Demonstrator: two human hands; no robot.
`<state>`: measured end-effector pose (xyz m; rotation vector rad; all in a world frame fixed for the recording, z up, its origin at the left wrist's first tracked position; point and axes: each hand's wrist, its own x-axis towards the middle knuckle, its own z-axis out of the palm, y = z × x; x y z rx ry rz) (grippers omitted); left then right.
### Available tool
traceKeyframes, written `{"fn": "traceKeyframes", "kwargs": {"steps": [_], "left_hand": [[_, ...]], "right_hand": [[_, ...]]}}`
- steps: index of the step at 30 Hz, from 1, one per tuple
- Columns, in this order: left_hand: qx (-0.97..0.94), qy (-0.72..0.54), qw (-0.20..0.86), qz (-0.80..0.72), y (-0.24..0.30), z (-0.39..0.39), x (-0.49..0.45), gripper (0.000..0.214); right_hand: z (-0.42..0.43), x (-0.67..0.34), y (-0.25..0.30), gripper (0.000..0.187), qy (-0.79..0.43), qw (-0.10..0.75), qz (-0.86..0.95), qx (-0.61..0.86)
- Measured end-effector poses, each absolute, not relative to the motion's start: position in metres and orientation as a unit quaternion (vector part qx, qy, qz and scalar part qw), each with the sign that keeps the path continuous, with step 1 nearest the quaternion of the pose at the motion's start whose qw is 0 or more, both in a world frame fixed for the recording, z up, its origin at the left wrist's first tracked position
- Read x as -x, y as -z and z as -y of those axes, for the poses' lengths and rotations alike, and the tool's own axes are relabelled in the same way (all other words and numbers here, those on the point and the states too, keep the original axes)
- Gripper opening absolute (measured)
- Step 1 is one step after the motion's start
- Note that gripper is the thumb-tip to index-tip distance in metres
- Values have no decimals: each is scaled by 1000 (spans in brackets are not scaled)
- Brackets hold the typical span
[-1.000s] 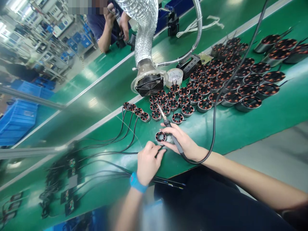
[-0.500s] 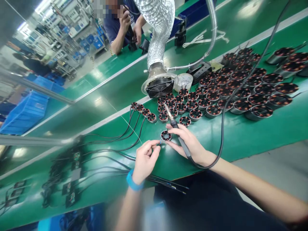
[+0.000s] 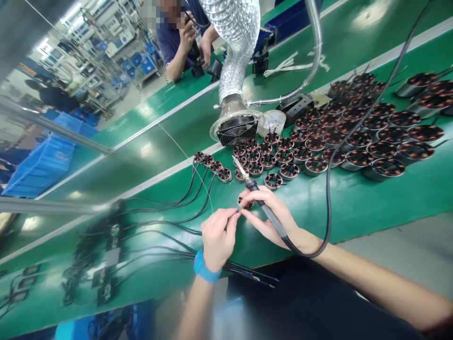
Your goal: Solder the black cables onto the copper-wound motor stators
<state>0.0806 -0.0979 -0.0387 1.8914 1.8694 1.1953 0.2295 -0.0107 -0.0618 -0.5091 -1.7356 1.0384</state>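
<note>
A soldering iron (image 3: 266, 211) rests in my right hand (image 3: 274, 215), its metal tip pointing up and away over the rows of motor stators. The thumb and fingertips of that hand also reach to a small blue wire end (image 3: 239, 208). My left hand (image 3: 220, 236), wearing a blue wristband (image 3: 205, 268), pinches this wire from the other side. Just behind the fingertips lies a ring-shaped motor stator (image 3: 247, 203), partly covered by my right fingers. Thin solder wire (image 3: 202, 182) runs up from near my left hand.
Several stators in metal rings (image 3: 316, 165) crowd the green bench (image 3: 354, 208) at the right. A fume extractor hood (image 3: 236, 127) hangs behind them beside a white tub (image 3: 274, 123). Black cables (image 3: 170, 222) lie at left. Across the bench sits another person (image 3: 173, 42).
My hands have come together, and the right fingertips now meet the left at the blue wire end. The right fingers cover more of the near stator.
</note>
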Motion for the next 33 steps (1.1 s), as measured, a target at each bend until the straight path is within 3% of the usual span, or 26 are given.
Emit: {"fn": "traceKeyframes", "kwargs": {"steps": [4, 11, 17, 24, 29, 33], "left_hand": [[-616, -400, 200, -649, 32, 99, -81, 16], [-471, -490, 356, -641, 34, 96, -84, 21], [-416, -512, 390, -642, 42, 96, -82, 24], [-371, -548, 428, -615, 49, 93, -77, 21], [-389, -479, 449, -647, 47, 93, -79, 10], [-407, -427, 478, -650, 43, 94, -83, 11]], "right_hand": [[15, -231, 65, 26, -438, 499, 716, 214], [25, -225, 65, 26, -415, 548, 689, 230], [27, -218, 73, 27, -422, 560, 669, 247], [33, -217, 76, 32, -351, 557, 716, 233], [30, -221, 73, 42, -325, 537, 747, 219], [26, -222, 70, 35, -331, 523, 761, 195]]}}
